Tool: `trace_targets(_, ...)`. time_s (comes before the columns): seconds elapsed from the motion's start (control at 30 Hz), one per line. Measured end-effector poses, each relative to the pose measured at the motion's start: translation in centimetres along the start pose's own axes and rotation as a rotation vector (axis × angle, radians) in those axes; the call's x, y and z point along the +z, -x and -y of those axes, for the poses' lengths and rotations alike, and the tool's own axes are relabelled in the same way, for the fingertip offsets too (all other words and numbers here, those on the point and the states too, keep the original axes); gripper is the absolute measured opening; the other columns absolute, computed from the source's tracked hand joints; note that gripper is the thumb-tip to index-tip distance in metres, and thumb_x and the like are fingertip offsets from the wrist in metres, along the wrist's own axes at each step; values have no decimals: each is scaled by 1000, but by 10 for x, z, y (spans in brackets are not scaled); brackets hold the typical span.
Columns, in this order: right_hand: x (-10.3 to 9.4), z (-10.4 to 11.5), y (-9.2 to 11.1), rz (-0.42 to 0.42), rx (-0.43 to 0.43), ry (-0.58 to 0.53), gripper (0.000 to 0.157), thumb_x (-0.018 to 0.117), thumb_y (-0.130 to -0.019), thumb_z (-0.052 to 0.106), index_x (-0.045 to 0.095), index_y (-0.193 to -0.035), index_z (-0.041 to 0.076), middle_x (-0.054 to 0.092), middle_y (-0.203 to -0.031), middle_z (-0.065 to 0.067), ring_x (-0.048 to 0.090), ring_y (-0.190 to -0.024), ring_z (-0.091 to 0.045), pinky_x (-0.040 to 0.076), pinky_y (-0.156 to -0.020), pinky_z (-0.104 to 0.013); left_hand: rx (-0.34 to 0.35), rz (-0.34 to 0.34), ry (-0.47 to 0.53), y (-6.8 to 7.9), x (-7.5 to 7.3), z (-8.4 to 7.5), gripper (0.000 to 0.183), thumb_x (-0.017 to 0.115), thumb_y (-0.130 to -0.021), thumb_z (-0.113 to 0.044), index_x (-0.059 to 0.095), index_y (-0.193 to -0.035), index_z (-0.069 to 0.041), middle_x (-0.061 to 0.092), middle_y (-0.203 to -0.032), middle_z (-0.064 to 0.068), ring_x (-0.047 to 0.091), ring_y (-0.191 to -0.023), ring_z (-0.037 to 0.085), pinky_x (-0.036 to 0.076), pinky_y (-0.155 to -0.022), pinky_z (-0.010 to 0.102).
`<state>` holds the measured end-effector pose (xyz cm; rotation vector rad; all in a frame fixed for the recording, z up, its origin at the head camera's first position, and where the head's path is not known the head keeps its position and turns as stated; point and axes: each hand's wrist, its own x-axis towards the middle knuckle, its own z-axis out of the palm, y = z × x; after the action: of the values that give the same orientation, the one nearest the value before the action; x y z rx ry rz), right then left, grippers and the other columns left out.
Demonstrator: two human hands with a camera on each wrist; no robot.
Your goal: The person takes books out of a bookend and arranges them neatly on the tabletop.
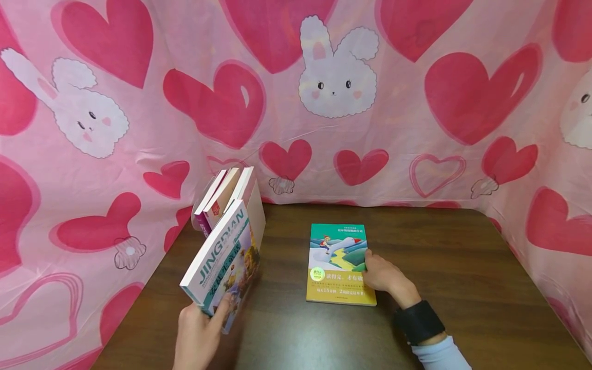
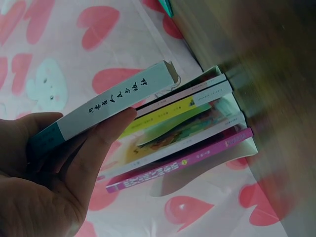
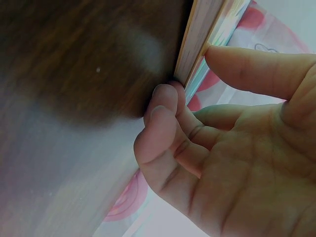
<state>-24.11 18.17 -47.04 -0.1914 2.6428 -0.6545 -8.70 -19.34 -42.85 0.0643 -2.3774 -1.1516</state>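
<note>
My left hand [image 1: 203,329] grips a thick paperback book [image 1: 231,264] with "JINGDIAN" on its teal and white cover, thumb on the front. The book is tilted, and its pale spine [image 2: 113,98] faces the left wrist camera. On the table lies a picture-covered green and yellow book [image 1: 335,285], cover up. My right hand [image 1: 386,277] is at its right edge. In the right wrist view the thumb [image 3: 252,69] is on the upper edge of this book, and the curled fingertips are at its lower edge against the table.
Several books [image 1: 224,198] stand upright in a white book holder [image 2: 237,106] at the table's back left, one with a purple spine [image 2: 182,163]. The dark wooden table [image 1: 444,246] is backed by a pink cloth [image 1: 398,139] printed with hearts and rabbits.
</note>
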Motion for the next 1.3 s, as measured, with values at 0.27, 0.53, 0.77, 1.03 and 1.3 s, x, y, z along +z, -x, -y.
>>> trace_targets(0.27,0,0,0,-8,-13,0,74,65,-102,14,26,-155,-20,40,-154,-37,48,-129,-46,36,-113,-66,-1,11,2,-2,4,0,45,76,-95,0,63,-138,5,70,-125,28,72,-105,45,59,-79,58)
trace_targets(0.53,2,-3,0,-17,-11,-1,77,67,-101,15,25,-156,-18,40,-155,-35,49,-127,-46,37,-113,-65,-12,31,6,-4,7,-1,46,75,-97,-2,60,-140,3,70,-125,27,73,-105,43,60,-78,58)
trace_targets(0.77,2,-1,0,-48,-11,32,74,70,-100,15,32,-155,-16,43,-151,-36,50,-126,-46,39,-111,-65,-43,42,24,-7,11,-3,46,75,-98,-4,59,-141,2,70,-126,27,73,-105,42,60,-78,58)
trace_targets(1.03,0,5,2,-141,-46,28,66,71,-99,13,42,-154,-10,49,-142,-31,47,-120,-44,44,-106,-65,-81,66,51,-13,14,-7,54,75,-98,-6,52,-147,-3,67,-134,27,70,-111,46,57,-83,65)
trace_targets(1.3,-1,10,0,-216,-108,23,61,72,-100,13,48,-153,-5,56,-132,-26,51,-114,-39,49,-101,-61,-24,54,59,-16,16,-4,49,76,-96,-2,58,-141,1,71,-125,25,73,-104,43,60,-78,61)
